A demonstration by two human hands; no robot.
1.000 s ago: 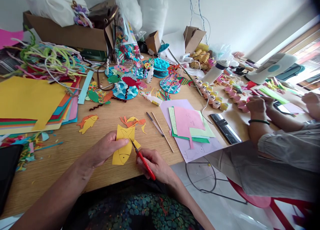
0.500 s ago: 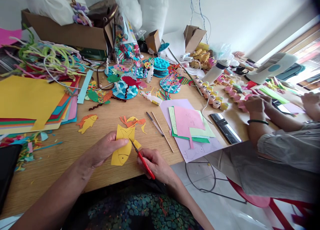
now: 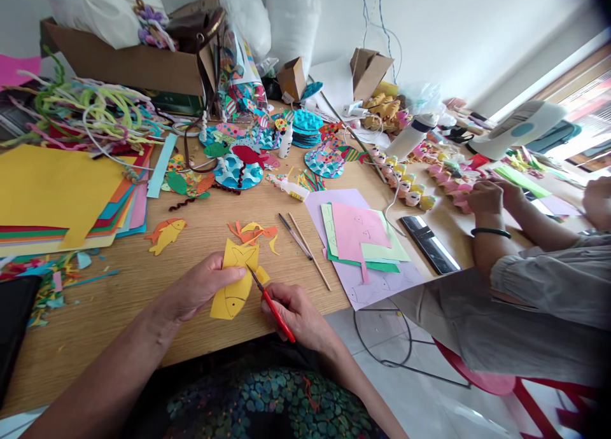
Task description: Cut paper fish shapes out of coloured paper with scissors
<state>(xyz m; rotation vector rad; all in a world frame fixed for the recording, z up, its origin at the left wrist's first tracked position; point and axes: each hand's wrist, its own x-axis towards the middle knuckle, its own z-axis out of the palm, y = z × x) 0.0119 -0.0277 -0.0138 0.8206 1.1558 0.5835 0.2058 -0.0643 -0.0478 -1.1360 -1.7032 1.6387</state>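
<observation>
My left hand pinches a piece of yellow paper with a fish outline drawn on it, thumb on top. Red-handled scissors are gripped in my right hand, their blades at the paper's right edge near the drawn tail. A partly cut yellow strip sticks out there. Just beyond lie orange and yellow paper scraps. Cut-out orange and yellow fish rest to the left. A pen and a thin wooden stick lie to the right of the paper.
Coloured paper sheets are stacked at left, near a dark device. Pink and green sheets lie on a lilac sheet at right, beside a phone. Paper fish decorations stand behind. Another person's hands are at far right.
The yellow paper has shifted and turned slightly in my left hand, its lower end a little further down and left. The scissors stay at nearly the same spot on its edge.
</observation>
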